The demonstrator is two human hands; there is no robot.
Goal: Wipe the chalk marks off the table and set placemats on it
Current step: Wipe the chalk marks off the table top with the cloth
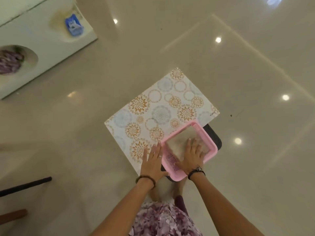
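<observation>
- Pressing down: left hand (152,160) lies flat on the near edge of the placemat (158,114), fingers straight and close together, touching the left rim of the pink tray (213,147); likely steadying mat or tray.
- Right hand (191,155) sits inside the pink tray, fingers spread and flat on something pale in it; a cloth or the tray floor, cannot tell, blurred.
- Placemat: floral circles in orange and grey-blue, lying skewed, covering most of a small dark table (215,135); only the table's dark right corner and a bit of its near edge show.
- Tray rests on the mat's near-right corner, overhanging the table edge toward the person.
- Chalk marks: none visible; tabletop mostly hidden, so wiping status cannot be judged. Mat appears set already.
- Surface around: glossy cream floor tiles (238,65) reflecting ceiling lights.
- Far left: white cabinet (42,48) with round cut-outs, blue item in one, purple in another.
- Near left: dark rod (25,185) and brown wooden piece (12,215), identity unclear.
</observation>
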